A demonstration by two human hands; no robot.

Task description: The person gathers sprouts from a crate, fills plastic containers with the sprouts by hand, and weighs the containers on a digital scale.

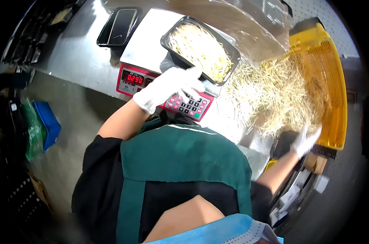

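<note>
My left hand [170, 87], in a white glove, hangs over the keypad of a red scale [131, 80], close to the near edge of a black tray. Its fingers are apart and nothing shows in them. The black tray [167, 40] is full of pale bean sprouts [200, 49] and rests on the scale's metal plate [146, 34]. The display reads 0.296. At the right, my gloved right hand [306, 140] is at the near edge of a big loose heap of sprouts [274, 95]; its fingers look spread, slightly blurred, with nothing visible in them.
An empty black tray [118, 27] lies left of the scale. A yellow basket [337, 89] lies tipped behind the heap at the right. Clear plastic sheeting [253, 28] covers the far side. Stacked black trays [28, 36] stand far left; a blue bin [50, 124] is below.
</note>
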